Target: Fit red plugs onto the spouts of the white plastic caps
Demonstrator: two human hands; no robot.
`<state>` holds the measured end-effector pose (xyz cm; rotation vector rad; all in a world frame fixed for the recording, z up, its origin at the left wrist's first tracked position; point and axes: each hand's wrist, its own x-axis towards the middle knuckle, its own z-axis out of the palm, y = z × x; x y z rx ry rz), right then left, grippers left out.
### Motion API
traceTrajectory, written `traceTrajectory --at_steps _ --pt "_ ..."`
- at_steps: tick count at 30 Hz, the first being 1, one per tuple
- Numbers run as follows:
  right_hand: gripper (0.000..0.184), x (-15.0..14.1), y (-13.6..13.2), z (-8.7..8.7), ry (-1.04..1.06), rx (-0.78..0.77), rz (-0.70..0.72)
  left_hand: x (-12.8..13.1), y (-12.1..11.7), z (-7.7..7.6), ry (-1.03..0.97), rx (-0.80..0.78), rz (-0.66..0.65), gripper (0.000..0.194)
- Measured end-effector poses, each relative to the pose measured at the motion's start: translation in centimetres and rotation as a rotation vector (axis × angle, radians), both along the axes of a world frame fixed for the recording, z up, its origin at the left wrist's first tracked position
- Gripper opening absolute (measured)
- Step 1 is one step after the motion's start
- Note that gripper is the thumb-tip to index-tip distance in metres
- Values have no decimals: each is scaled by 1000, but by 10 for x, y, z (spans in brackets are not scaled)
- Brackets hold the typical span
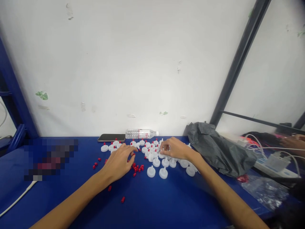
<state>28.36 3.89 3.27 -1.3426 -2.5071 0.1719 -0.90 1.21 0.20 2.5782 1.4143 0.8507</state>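
Observation:
My left hand (120,161) is over the left part of the pile, thumb and fingertips pinched on a small red cap (133,154), only partly visible. Loose red caps (135,167) lie just below its fingertips. My right hand (177,148) reaches into a cluster of white spouted lids (156,162), its fingers curled around one white spouted lid (168,148) that they partly hide. Several lids at the back, such as one white lid (104,148), carry a red cap on the spout. Toward the front, two white lids (163,173) have bare spouts.
Along the wall lie a phone (111,137) and a plastic bottle (140,133) on its side. A grey plastic bag (216,148) sits right of my right forearm, near a power strip (274,165) with cables. One stray red cap (123,199) lies on the blue table (152,203).

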Motion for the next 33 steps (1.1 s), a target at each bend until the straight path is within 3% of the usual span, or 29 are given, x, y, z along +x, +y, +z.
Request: traceTrajectory --at_steps 7,13,20,26,29,33 --pt "22 0 1 -1 -1 38 12 -1 2 -1 -1 -36 -55 23" --pt "32 -7 -3 -4 11 248 95 -2 3 -6 31 7 -47 23" --pt "43 -12 -1 -12 -65 263 137 -3 4 -7 62 -27 -35 30" --pt "22 -17 -9 -2 90 409 52 -1 0 4 14 17 -10 37" --pt "20 -31 -18 -4 124 419 121 2 -5 7 -17 51 -22 31" --pt "33 -54 -32 -11 108 440 275 7 -10 7 -20 67 -55 26"
